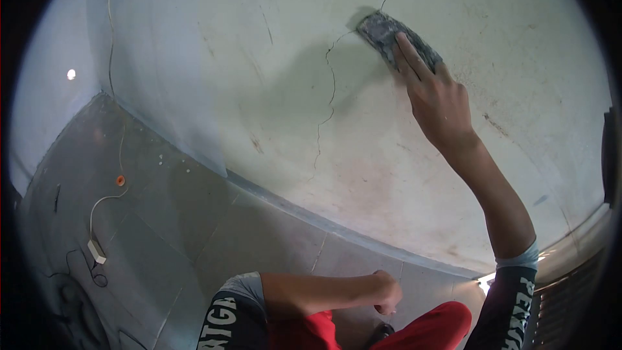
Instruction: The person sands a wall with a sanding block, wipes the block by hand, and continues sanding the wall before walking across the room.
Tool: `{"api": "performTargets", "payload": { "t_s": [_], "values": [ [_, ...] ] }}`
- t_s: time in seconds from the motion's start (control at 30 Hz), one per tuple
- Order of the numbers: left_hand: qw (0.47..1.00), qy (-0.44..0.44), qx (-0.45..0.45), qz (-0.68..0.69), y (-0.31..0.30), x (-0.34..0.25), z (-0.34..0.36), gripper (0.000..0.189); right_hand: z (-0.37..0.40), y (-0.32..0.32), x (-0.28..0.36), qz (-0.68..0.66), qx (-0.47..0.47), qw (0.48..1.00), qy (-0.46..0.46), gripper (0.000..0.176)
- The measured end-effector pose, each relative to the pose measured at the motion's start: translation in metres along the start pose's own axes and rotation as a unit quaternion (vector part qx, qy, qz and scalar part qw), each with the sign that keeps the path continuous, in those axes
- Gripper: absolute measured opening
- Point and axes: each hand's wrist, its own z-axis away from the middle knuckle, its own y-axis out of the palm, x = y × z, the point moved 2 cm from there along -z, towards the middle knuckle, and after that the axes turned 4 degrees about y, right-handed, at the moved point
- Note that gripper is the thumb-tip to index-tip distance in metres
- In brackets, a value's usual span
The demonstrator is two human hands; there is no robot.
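My right hand [440,100] presses a worn, dark grey piece of sandpaper [382,29] flat against a pale wall [363,168]. Its fingers lie over the lower right part of the piece and hide some of it. A thin crack [333,78] runs from the left end of the sandpaper down the wall, and another stretch of it rises above. My left hand [389,292] is curled into a loose fist near my knee, in front of the red trousers [434,327], touching neither wall nor sandpaper.
Grey tiles cover the floor [240,246], meeting the wall at a low skirting [291,207]. A white cable runs down the left corner past an orange round item [120,181] to a white power strip [96,251]. A dark slatted object [564,311] stands at lower right.
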Motion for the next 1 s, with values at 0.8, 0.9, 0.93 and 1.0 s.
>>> {"api": "performTargets", "payload": {
  "t_s": [0.8,0.9,0.93,1.0],
  "values": [
    [1.0,0.007,0.021,0.004,-0.001,0.012,-0.003,0.055,0.169,-0.045,-0.154,0.012,0.035,0.995,0.094,0.053],
    [0.999,0.002,0.049,0.003,-0.001,0.015,-0.008,0.059,0.15,-0.046,-0.151,0.002,0.03,0.995,0.091,0.05],
    [0.999,0.002,0.048,0.005,-0.001,0.014,-0.013,0.059,0.132,-0.045,-0.149,0.008,0.018,0.996,0.087,0.048],
    [0.999,0.002,0.052,-0.005,0.001,0.011,-0.022,0.058,0.083,-0.048,-0.15,0.007,0.019,0.997,0.079,0.053]
  ]
}}
